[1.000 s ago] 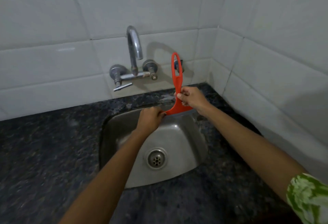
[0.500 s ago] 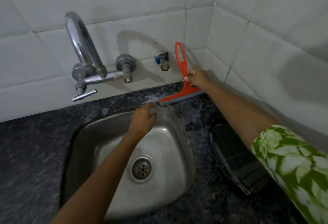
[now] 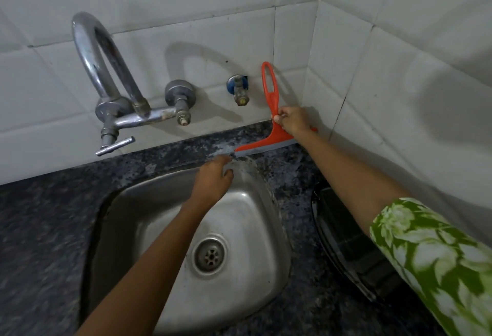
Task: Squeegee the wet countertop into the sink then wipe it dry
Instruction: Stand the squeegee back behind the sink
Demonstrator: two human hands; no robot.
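My right hand (image 3: 292, 119) grips the orange squeegee (image 3: 274, 133) low on its handle. Its grey blade rests on the dark speckled countertop (image 3: 290, 173), close to the back wall in the right corner behind the sink. The loop handle points up against the tiles. My left hand (image 3: 214, 178) lies on the far right rim of the steel sink (image 3: 255, 218), fingers loosely spread, holding nothing, just left of the blade's end. A wet sheen shows on the counter strip behind the sink.
A chrome tap (image 3: 106, 77) with two valves juts from the tiled wall over the sink's left. A small blue-capped valve (image 3: 238, 87) sits beside the squeegee handle. A dark rounded object (image 3: 348, 242) lies on the counter right of the sink, under my right forearm.
My right hand has carried the squeegee from the sink's back rim rightward into the wall corner and set the blade down. My left hand let go of the blade and stayed at the rim.
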